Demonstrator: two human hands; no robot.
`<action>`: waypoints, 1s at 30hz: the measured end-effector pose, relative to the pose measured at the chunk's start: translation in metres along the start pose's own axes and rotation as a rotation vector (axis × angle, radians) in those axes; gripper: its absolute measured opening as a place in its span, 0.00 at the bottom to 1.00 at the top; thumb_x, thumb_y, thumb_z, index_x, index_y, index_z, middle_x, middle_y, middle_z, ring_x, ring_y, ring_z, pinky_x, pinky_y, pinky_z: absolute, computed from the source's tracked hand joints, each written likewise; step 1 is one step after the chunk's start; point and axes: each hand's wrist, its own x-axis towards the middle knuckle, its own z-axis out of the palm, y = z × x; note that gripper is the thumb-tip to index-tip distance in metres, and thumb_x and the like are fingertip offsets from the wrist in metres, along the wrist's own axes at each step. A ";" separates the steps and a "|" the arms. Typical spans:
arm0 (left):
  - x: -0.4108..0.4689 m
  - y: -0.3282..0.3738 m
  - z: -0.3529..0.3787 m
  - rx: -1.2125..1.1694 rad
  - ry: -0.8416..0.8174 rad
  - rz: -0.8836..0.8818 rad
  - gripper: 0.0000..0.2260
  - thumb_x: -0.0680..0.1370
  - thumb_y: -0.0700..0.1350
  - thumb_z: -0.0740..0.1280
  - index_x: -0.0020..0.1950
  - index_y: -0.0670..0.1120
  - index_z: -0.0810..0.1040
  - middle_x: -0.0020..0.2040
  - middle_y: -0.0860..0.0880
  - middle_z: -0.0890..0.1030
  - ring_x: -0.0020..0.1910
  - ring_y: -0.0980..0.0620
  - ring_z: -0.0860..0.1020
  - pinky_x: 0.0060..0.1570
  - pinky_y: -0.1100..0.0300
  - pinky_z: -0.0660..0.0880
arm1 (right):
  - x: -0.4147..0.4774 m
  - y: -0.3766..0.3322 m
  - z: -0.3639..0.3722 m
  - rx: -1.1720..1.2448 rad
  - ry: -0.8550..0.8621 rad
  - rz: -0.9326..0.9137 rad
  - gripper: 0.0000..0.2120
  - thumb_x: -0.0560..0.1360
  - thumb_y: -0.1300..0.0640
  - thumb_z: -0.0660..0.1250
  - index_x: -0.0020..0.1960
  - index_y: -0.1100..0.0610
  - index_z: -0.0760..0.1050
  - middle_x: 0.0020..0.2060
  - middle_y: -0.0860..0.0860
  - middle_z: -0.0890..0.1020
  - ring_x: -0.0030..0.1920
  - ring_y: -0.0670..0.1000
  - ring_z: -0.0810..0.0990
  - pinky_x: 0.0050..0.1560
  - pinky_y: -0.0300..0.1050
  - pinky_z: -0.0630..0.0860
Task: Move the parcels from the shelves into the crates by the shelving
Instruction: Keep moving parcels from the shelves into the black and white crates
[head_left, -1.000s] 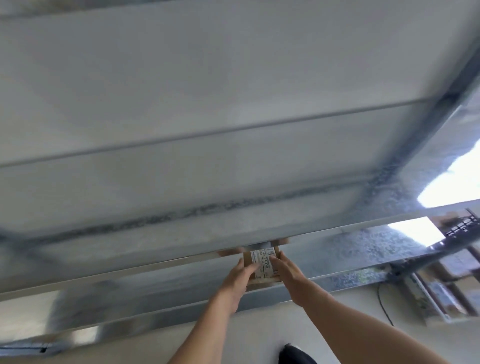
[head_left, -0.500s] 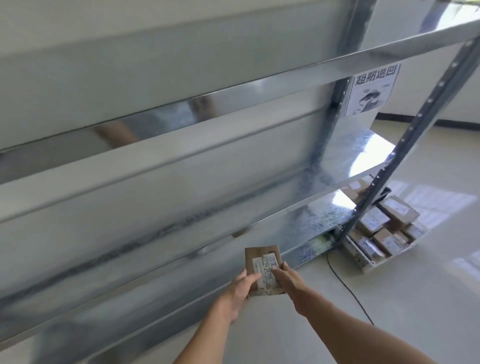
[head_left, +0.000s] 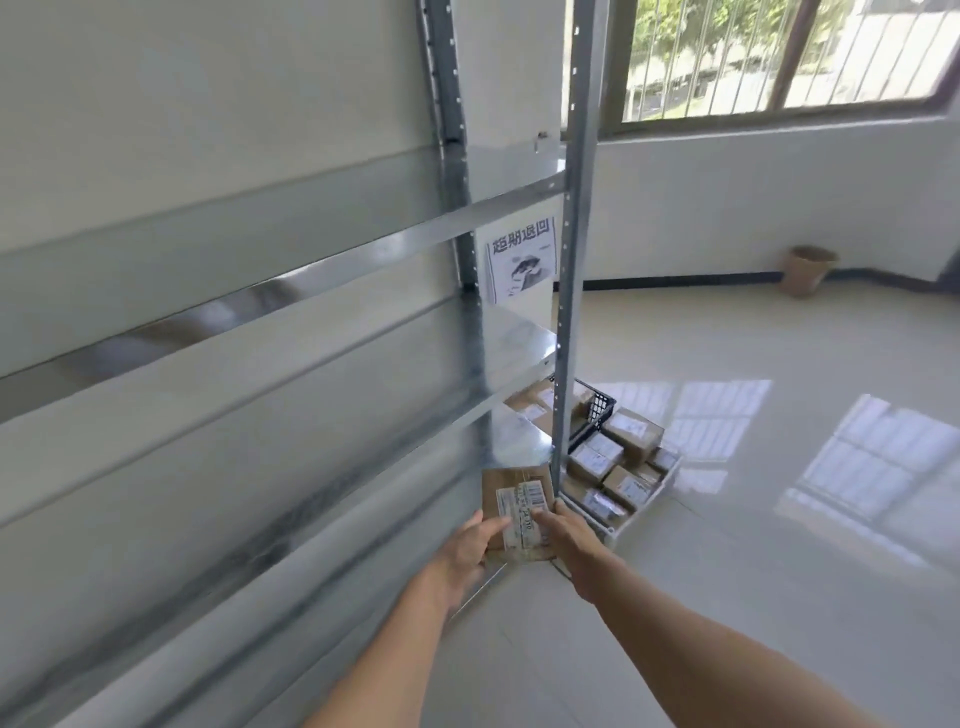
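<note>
A: Parcel, where?

B: Person is holding one cardboard parcel (head_left: 517, 512) in the air, off the shelves (head_left: 260, 291), just left of the front post (head_left: 569, 312) and low, near its foot.

A: Hands?

B: Left hand (head_left: 470, 553) is gripping the parcel's left edge and right hand (head_left: 569, 538) is gripping its right edge. Both thumbs are lying on the top face, the right one on the label (head_left: 522, 506). The other fingers (head_left: 563, 512) are wrapping over the edges and their tips are hidden. So the parcel is sitting between the two hands, thumbs above and the rest probably underneath.

A: Why two hands, label up?

B: I'm guessing it's keeping the parcel flat and steady for the carry, with the label readable.

A: Crates?

B: White crate (head_left: 670, 475) is sitting on the floor just right of the post's foot, holding several parcels already. Black crate (head_left: 597, 408) is sitting behind the post, partly hidden. The held parcel isn't over either yet, and it's likely needing to go round the post first.
</note>
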 end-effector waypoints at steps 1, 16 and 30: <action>0.001 0.005 0.013 0.022 -0.022 0.007 0.26 0.79 0.53 0.67 0.76 0.50 0.71 0.62 0.51 0.85 0.64 0.50 0.81 0.63 0.56 0.72 | -0.004 -0.003 -0.014 -0.021 0.017 0.000 0.15 0.83 0.57 0.63 0.69 0.60 0.71 0.60 0.59 0.82 0.55 0.57 0.83 0.53 0.49 0.82; 0.003 0.031 0.150 0.168 -0.143 0.031 0.24 0.81 0.50 0.66 0.77 0.48 0.69 0.61 0.49 0.85 0.63 0.50 0.81 0.67 0.53 0.74 | -0.063 0.007 -0.142 0.112 0.190 -0.005 0.15 0.82 0.57 0.63 0.68 0.54 0.75 0.59 0.56 0.83 0.58 0.58 0.83 0.47 0.46 0.80; 0.025 0.032 0.229 0.265 -0.216 0.011 0.17 0.83 0.52 0.64 0.73 0.55 0.74 0.64 0.51 0.83 0.67 0.50 0.77 0.74 0.47 0.65 | -0.076 0.026 -0.221 0.194 0.235 0.006 0.15 0.84 0.60 0.59 0.68 0.56 0.74 0.60 0.58 0.83 0.54 0.56 0.83 0.41 0.43 0.80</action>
